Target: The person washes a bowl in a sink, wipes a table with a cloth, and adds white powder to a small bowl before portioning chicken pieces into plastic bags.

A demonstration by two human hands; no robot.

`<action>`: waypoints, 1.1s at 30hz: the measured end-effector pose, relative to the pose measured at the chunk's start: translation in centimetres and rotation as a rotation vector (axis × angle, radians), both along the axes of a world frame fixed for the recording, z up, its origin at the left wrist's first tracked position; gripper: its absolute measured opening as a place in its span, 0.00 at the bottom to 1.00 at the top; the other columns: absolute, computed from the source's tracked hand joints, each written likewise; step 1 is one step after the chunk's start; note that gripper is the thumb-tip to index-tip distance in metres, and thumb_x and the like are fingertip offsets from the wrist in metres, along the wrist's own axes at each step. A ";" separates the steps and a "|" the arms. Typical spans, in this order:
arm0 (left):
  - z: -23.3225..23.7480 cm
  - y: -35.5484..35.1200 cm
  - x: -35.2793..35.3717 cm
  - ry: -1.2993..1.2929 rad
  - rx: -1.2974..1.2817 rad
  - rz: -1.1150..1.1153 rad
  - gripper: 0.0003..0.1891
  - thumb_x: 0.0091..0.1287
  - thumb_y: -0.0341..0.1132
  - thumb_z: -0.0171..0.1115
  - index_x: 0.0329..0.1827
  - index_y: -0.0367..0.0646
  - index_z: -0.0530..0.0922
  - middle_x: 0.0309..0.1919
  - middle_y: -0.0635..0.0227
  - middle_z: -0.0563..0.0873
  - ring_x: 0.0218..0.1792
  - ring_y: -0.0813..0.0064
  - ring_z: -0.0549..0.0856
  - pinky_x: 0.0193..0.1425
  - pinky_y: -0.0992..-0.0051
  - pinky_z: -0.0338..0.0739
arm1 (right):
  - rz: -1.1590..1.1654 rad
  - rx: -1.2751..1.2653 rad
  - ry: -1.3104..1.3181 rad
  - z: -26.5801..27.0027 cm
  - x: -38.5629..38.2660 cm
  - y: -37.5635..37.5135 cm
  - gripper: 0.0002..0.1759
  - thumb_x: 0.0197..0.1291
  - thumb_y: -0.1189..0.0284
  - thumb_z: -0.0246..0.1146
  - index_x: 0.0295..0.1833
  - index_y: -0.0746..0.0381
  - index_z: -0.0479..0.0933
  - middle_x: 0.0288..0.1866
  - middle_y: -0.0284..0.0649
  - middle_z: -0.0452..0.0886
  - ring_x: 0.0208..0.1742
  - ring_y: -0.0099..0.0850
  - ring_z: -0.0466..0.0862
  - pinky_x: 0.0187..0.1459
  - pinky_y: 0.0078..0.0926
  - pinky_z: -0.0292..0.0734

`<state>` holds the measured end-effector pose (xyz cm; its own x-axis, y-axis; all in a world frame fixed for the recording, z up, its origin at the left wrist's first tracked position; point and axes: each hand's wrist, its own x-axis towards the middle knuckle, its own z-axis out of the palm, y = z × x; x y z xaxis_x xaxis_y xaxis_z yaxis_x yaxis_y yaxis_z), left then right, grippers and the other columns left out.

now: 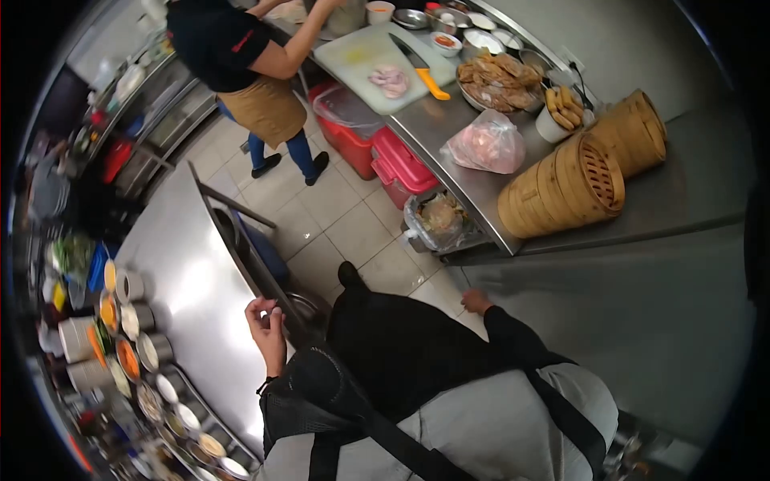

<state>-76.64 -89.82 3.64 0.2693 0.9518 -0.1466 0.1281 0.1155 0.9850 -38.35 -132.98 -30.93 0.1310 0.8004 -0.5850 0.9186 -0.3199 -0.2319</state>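
My left hand (pixel 269 330) is raised beside the edge of the steel table (pixel 188 264) on the left, its fingers loosely bent and apart, with nothing visible in it. Lower at my other side, my right hand (pixel 476 301) hangs near a smooth grey steel surface (pixel 609 321). Its fingers point away from me and look curled, but they are too small to make out clearly. On the right counter (pixel 437 136), a green-white cutting board (pixel 353 68) carries pale meat (pixel 389 80) and an orange-handled knife (pixel 431 83). A plastic bag of pinkish food (pixel 485 143) lies near bamboo steamers (pixel 553 188).
A person in a brown apron (pixel 263 110) stands at the counter's far end. Red bins (pixel 345 132) and a lined waste container (pixel 439 218) stand below it. Several food containers (pixel 152 350) line the left table. Tiled floor (pixel 329 212) runs between.
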 end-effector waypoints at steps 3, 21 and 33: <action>-0.3 7.8 2.9 -0.044 -0.052 -0.160 0.15 0.70 0.27 0.60 0.57 0.41 0.71 0.47 0.67 0.80 0.45 0.80 0.79 0.47 0.79 0.78 | -0.015 0.129 -0.154 6.7 0.7 5.6 0.05 0.56 0.70 0.67 0.34 0.59 0.83 0.31 0.37 0.83 0.34 0.36 0.82 0.38 0.32 0.77; 4.3 28.8 17.1 0.345 0.155 -0.403 0.08 0.68 0.31 0.64 0.46 0.37 0.79 0.36 0.64 0.84 0.34 0.77 0.84 0.40 0.74 0.78 | -0.618 1.147 -0.291 32.1 25.0 56.6 0.21 0.59 0.67 0.69 0.56 0.64 0.77 0.52 0.48 0.79 0.57 0.44 0.77 0.55 0.39 0.74; -1.9 37.2 17.1 0.045 -0.506 -0.399 0.17 0.71 0.47 0.64 0.50 0.42 0.82 0.36 0.70 0.86 0.39 0.79 0.85 0.45 0.79 0.78 | -0.761 0.258 1.032 30.0 20.1 71.2 0.24 0.62 0.67 0.66 0.60 0.68 0.74 0.52 0.42 0.81 0.47 0.28 0.82 0.46 0.26 0.79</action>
<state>-59.51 -52.64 1.78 0.5710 0.5905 -0.5703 0.2973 0.4989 0.8141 -18.21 -61.74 -0.95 0.1836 0.8284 -0.5292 -0.1084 -0.5180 -0.8485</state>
